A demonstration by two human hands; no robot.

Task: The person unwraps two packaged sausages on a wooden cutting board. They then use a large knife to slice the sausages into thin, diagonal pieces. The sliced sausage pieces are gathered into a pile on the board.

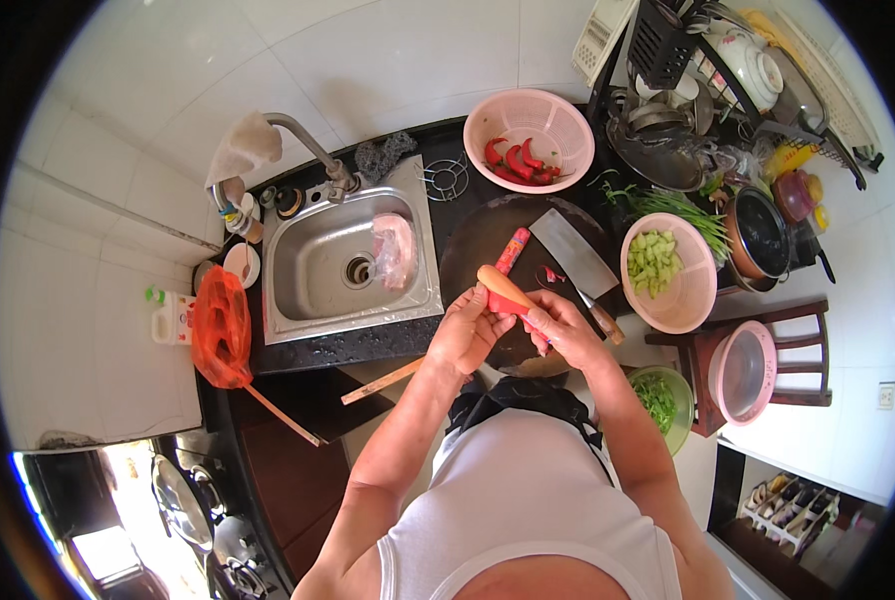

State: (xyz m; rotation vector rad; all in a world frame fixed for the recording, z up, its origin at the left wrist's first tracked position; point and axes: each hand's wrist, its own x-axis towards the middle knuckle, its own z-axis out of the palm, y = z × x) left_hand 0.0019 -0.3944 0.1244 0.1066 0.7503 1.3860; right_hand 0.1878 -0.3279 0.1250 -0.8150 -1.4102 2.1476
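A partly unwrapped sausage [501, 283] is held between my two hands above a round dark chopping board [468, 240]. Its orange-pink end is bare, and red plastic film [504, 304] still wraps the lower part. My left hand [468, 322] pinches the film from the left. On the other side, my right hand [567, 324] grips the wrapped end. A second sausage [513, 251], in its red printed wrapper, lies on the board just beyond. To the right rests a cleaver [576, 251] with a wooden handle, beside small red scraps [550, 275].
Left is a steel sink [305, 247] holding bagged meat [393, 251]. Behind the board stands a pink basket [485, 124] of red chillies. Cut green vegetable fills another pink basket [687, 319] at right, near green onions [687, 214]. A green basin [684, 397] of leaves sits lower.
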